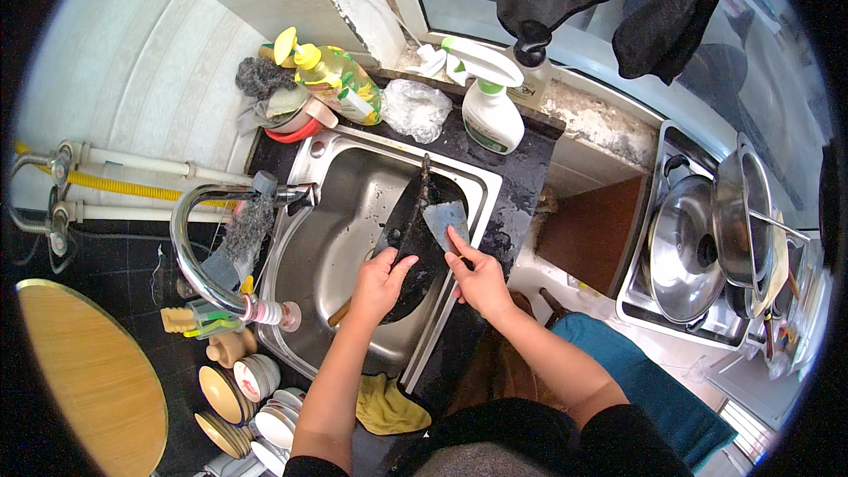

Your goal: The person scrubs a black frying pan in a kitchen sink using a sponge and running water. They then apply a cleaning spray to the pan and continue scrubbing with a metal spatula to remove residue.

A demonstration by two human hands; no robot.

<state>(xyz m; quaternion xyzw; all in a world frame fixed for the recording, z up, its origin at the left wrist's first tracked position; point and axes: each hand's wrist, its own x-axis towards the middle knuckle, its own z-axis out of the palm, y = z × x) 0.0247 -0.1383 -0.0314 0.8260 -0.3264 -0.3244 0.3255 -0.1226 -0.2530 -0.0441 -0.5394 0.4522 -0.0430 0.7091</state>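
In the steel sink (346,184) a black wok-like pan (413,287) stands tilted, its surface dark and spotted. My left hand (382,285) is closed on the pan's near left edge, thumb pointing up and most fingers hidden. My right hand (480,281) pinches a flat grey-blue sheet (448,223), perhaps a scouring pad or cloth, against the pan's right side. The end of a wooden handle (337,314) shows beside my left wrist; what it belongs to is hidden.
A curved faucet (184,238) reaches over the sink's left side. Behind stand a yellow pump bottle (340,79), a crumpled clear bag (415,109) and a white spray bottle (492,115). Stacked bowls (256,377) and a yellow cloth (391,405) lie near; a lidded pan (685,247) is right.
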